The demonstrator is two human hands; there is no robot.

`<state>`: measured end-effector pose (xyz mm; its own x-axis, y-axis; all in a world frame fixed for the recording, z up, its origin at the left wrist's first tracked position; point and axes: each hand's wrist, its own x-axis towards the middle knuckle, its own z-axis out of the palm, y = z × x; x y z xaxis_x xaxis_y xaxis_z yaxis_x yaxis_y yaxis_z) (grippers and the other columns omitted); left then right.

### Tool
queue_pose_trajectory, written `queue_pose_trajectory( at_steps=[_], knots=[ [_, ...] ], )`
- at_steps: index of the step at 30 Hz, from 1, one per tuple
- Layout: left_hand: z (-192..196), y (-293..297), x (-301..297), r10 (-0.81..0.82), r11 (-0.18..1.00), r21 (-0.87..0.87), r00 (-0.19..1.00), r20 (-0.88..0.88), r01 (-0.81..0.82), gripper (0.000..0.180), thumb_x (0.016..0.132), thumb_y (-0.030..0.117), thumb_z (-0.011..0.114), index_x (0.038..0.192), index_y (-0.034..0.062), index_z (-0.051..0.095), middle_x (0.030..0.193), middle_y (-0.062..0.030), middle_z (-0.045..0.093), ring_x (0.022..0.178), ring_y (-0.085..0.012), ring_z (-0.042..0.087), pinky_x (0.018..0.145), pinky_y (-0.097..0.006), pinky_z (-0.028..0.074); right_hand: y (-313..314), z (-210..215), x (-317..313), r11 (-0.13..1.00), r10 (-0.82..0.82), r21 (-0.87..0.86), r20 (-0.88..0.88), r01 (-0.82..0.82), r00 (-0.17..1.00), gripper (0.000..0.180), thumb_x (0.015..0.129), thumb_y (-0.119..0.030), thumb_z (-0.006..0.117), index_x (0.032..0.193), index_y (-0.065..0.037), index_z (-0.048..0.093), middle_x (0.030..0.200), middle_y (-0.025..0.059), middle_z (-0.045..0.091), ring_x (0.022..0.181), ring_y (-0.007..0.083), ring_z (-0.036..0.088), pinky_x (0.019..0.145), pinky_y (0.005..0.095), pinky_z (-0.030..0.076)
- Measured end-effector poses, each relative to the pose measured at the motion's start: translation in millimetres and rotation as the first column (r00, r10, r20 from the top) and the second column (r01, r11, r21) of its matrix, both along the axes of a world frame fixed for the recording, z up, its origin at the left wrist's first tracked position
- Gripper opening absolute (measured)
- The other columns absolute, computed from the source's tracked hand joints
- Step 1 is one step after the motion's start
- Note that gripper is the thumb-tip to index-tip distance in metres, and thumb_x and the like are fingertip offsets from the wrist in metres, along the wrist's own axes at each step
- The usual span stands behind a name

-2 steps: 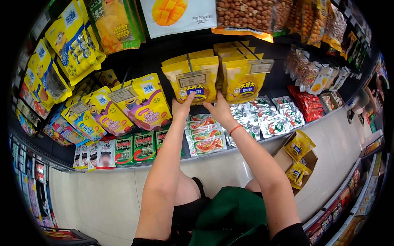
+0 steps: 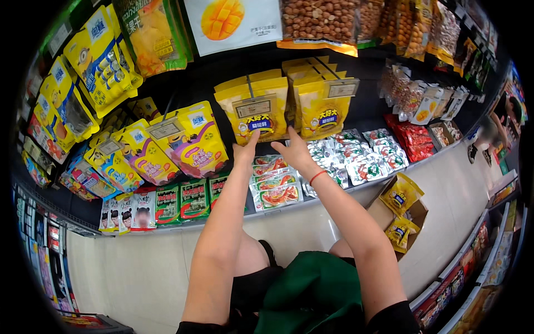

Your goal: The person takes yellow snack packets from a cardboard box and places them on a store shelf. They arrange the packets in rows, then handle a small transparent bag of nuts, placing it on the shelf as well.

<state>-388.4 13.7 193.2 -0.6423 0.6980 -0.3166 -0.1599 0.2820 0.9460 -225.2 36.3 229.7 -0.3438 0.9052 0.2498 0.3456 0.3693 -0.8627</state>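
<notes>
While both arms are reaching up toward the hanging rows, the left hand (image 2: 245, 149) is touching the lower edge of a yellow snack bag (image 2: 253, 108) with its fingers stretched upward, its grip open and holding nothing. The right hand (image 2: 293, 150) is resting just beside it, fingers spread wide beneath a second yellow bag (image 2: 322, 106), also closing on nothing; a red band (image 2: 317, 177) is circling its wrist. Both bags are hanging from pegs near the middle of the display. Red-and-white packets (image 2: 276, 186) are lying on the shelf below the hands. A cardboard box (image 2: 409, 214) holding more yellow bags is sitting on the floor to the right.
</notes>
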Motion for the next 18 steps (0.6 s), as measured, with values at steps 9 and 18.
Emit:
queue_pose_trajectory(
  at_steps=[9, 18],
  knots=[
    [-14, -6, 113, -0.495, 0.858, -0.004, 0.829, 0.260, 0.514, 0.054, 0.093, 0.035, 0.047, 0.136, 0.0065, 0.032, 0.140, -0.0083, 0.034, 0.123, -0.0288, 0.035, 0.098, -0.054, 0.031, -24, 24, 91, 0.898, 0.244, -0.348, -0.115, -0.269, 0.963, 0.058, 0.085, -0.028, 0.063, 0.129, 0.005, 0.044, 0.119, 0.0170, 0.056, 0.110, 0.0202, 0.052, 0.091, 0.0292, 0.041],
    [5, -23, 252, -0.880, 0.470, 0.039, 0.465, 0.095, 0.882, 0.030, 0.094, 0.023, 0.044, 0.123, 0.0192, 0.049, 0.107, 0.0038, 0.052, 0.096, -0.0081, 0.048, 0.079, -0.030, 0.040, -61, 17, 247, 0.809, -0.012, -0.571, -0.253, -0.139, 0.967, 0.036, 0.089, -0.026, 0.059, 0.119, -0.006, 0.059, 0.106, 0.0020, 0.062, 0.094, 0.0094, 0.054, 0.080, 0.0244, 0.042]
  ],
)
